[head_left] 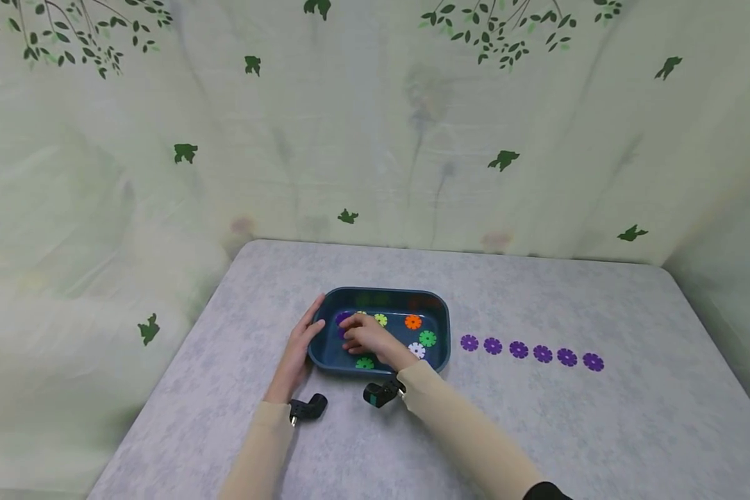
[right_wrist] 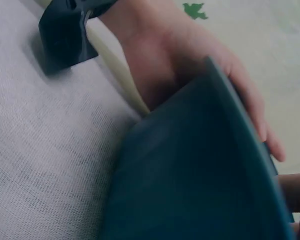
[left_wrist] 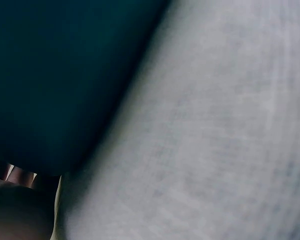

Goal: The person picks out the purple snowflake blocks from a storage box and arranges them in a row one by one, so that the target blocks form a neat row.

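A dark blue tray (head_left: pixel 381 370) stands on the table with several flower-shaped discs inside. My left hand (head_left: pixel 298 349) holds its left side, thumb at the rim and fingers along the outer wall; the right wrist view shows that hand (right_wrist: pixel 190 60) against the tray wall (right_wrist: pixel 185 165). Inside the tray, my right hand (head_left: pixel 375 340) reaches left with loosely bent, spread fingers, close to purple discs (head_left: pixel 341 319) that it partly covers. I see no disc lifted. Around it lie an orange disc (head_left: pixel 413 321), a yellow disc (head_left: pixel 380 319), green discs (head_left: pixel 428 338) and a white disc (head_left: pixel 417 349).
Right of the tray, several purple discs (head_left: pixel 519 349) form a spaced row on the grey table (head_left: pixel 600 430). A pale curtain (head_left: pixel 375 139) with leaf prints hangs behind the table. Both wrists wear small black cameras (head_left: pixel 381 394).
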### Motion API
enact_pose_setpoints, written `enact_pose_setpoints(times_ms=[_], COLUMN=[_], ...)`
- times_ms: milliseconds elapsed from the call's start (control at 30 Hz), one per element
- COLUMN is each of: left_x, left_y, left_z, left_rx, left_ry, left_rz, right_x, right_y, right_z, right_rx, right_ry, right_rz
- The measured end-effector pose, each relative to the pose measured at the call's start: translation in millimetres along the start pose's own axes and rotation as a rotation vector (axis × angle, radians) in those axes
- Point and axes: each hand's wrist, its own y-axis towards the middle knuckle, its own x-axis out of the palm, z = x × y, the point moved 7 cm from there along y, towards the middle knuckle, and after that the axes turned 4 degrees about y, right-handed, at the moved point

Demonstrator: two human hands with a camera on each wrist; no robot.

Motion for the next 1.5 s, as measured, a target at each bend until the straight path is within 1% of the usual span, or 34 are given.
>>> enact_pose_setpoints(times_ms=[133,267,500,700,867,1000,1133,1233,1300,1500], left_x=[0.1,0.5,-0.1,0.0,0.3,0.6,1.5,2.0,2.0,0.5], left_y=[0.4,0.5,0.0,-0.4,-0.7,-0.3,0.4,0.5,0.2,-1.1], left_z=[-1.2,-1.1,0.1,1.3,0.5,0.1,-0.1,0.8,1.4,1.0], left_rx=[-0.001,-0.001,-0.014,-0.012,-0.012,-0.007,-0.006,-0.001,0.000,-0.009], left_ry=[0.002,0.014,0.027,0.028,0.016,0.008,0.014,0.025,0.031,0.033], left_rz=[0.004,0.002,0.010,0.004,0.000,0.001,0.001,0.003,0.009,0.020], right_x=[0,1,-1,-1,2,0,-7,-16,-24,-59], right_y=[4.6,6.8,4.3,1.5,0.7,0.7,-1.6,-5.7,-9.7,-29.3], right_z=[2,2,0,-2,-2,-2,-5,-14,-22,-40], right_rx=[-0.027,-0.051,-0.069,-0.083,-0.083,-0.096,-0.122,-0.165,-0.199,-0.264], right_ry=[-0.016,-0.034,-0.138,-0.143,-0.173,-0.228,-0.269,-0.239,-0.198,-0.071], right_rz=[0.029,0.039,0.011,-0.029,-0.047,-0.025,0.018,0.027,0.022,-0.038])
